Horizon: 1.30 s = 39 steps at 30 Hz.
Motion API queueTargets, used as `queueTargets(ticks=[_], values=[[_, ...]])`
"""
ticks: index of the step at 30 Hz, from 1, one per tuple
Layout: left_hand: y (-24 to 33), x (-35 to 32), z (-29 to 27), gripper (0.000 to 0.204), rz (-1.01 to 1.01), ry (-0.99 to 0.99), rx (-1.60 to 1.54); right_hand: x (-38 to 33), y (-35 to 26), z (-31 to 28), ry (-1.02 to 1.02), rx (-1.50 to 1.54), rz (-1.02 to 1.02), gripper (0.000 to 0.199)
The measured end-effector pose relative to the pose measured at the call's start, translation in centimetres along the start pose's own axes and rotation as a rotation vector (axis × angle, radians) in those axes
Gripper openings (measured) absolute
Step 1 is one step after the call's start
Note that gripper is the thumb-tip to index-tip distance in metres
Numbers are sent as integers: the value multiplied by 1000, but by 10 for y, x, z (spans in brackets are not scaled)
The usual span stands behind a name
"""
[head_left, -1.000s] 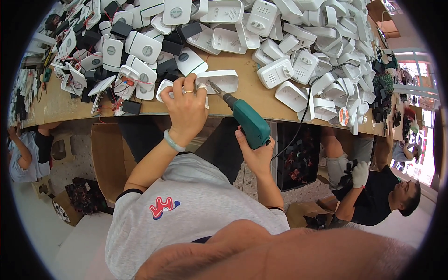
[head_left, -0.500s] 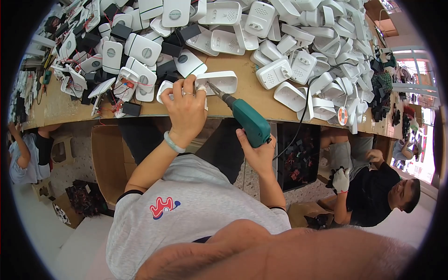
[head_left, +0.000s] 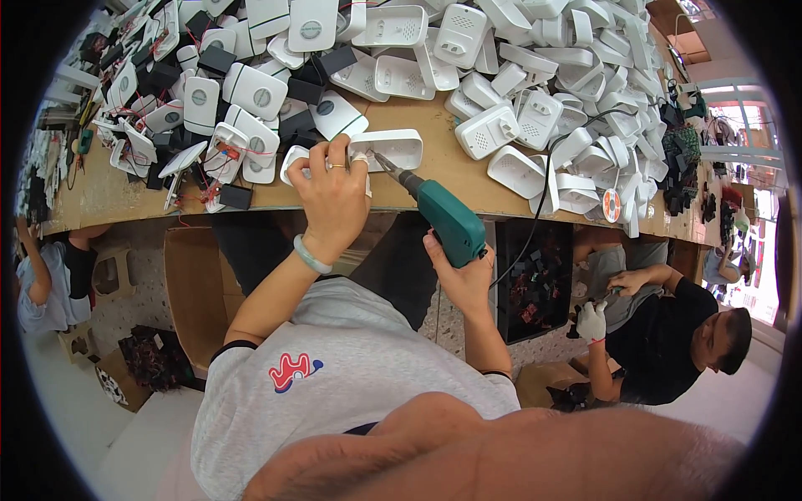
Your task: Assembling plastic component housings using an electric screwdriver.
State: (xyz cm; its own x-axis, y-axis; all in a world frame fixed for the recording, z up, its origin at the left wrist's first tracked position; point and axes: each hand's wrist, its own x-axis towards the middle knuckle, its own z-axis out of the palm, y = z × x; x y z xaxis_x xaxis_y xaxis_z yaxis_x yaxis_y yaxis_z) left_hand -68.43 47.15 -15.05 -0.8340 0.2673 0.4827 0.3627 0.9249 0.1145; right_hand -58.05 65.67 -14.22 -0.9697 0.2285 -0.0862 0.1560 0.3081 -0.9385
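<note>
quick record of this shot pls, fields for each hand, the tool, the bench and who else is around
left hand: left hand pressed on a white plastic shell at the bench's near edge
right hand: right hand grips a green electric screwdriver
tool: tilted, bit tip set into the shell, cable trailing off to the right
bench: wooden bench heaped with white plastic housings and black parts, some with red wires
others: person in black shirt seated lower right, wearing a white glove; another person's sleeve at far left
</note>
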Motion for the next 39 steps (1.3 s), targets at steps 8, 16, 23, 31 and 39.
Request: queueTargets(ticks=[8, 16, 23, 31, 39], values=[[1, 0, 2, 21, -11, -7, -21, -6, 4, -4, 19, 50, 37, 23], [7, 1, 2, 21, -5, -21, -19, -22, 0, -13, 168, 284, 43, 20], [13, 1, 0, 22, -2, -41, -4, -30, -3, -21, 200, 295, 76, 20], [25, 4, -6, 11, -1, -31, 21, -35, -3, -26, 201, 307, 47, 20], [20, -7, -5, 14, -9, -32, -37, -36, -4, -25, 179, 314, 66, 20]])
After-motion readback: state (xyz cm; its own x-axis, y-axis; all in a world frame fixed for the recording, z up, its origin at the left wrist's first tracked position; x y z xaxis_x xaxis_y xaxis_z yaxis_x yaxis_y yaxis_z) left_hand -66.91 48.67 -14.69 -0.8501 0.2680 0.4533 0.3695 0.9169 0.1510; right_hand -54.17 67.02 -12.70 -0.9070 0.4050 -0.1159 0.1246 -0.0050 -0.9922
